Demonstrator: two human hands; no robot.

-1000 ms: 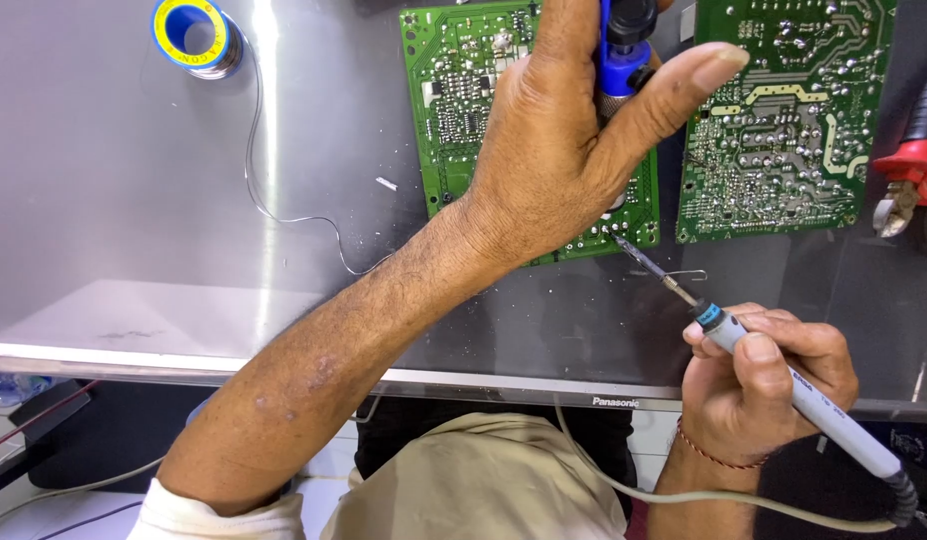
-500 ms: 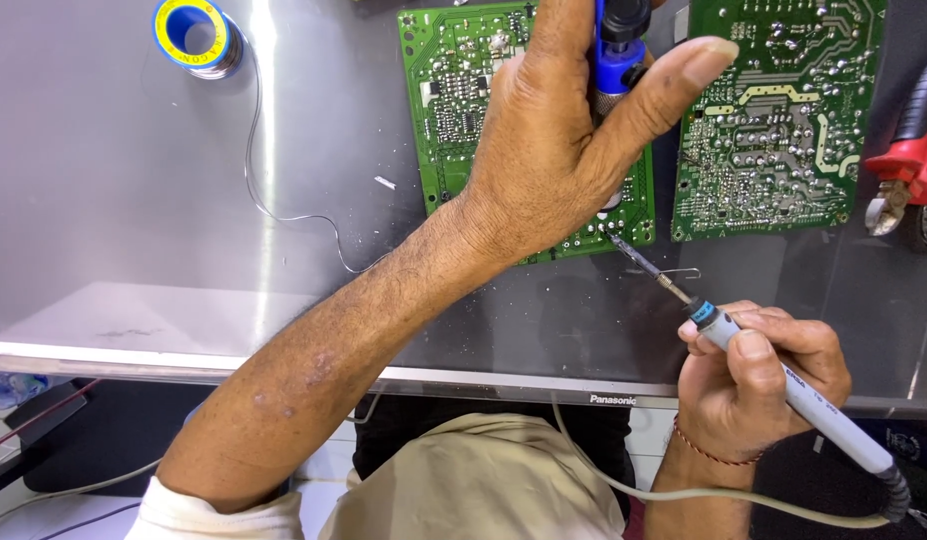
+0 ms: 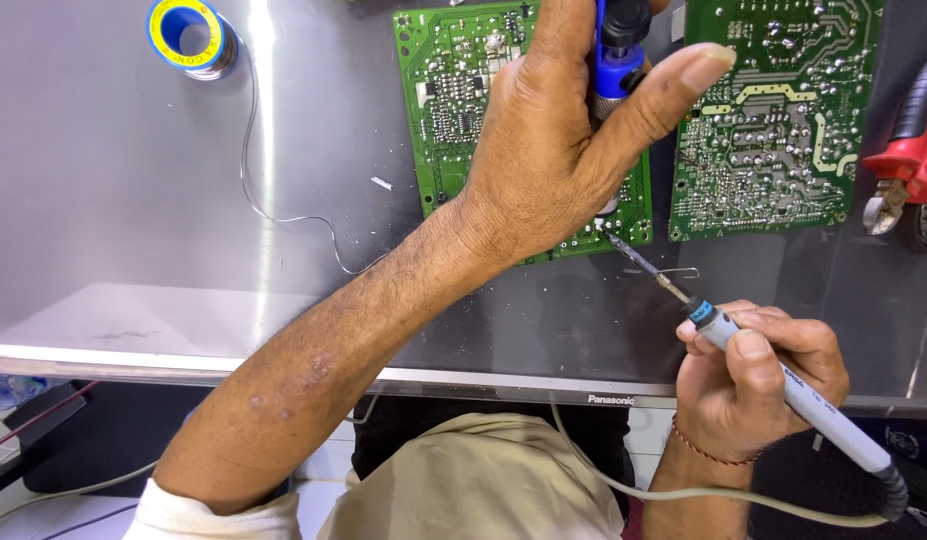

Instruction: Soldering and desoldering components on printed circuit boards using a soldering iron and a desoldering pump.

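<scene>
My left hand (image 3: 554, 150) reaches across a green circuit board (image 3: 444, 110) and grips a blue and black desoldering pump (image 3: 618, 50), held upright with its tip down on the board. My right hand (image 3: 759, 375) holds a grey soldering iron (image 3: 784, 385) like a pen. The iron's metal tip (image 3: 624, 248) touches the board's lower right corner, close to the pump's nozzle. My left palm hides the middle of that board.
A second green circuit board (image 3: 774, 130) lies to the right. A blue and yellow solder spool (image 3: 189, 35) sits top left, its wire trailing across the grey metal panel (image 3: 134, 200). Red-handled pliers (image 3: 909, 150) lie at the right edge. The iron's cable (image 3: 684, 495) runs below.
The soldering iron's tip has slid slightly up and left onto the board's corner. My left hand and the pump have barely moved.
</scene>
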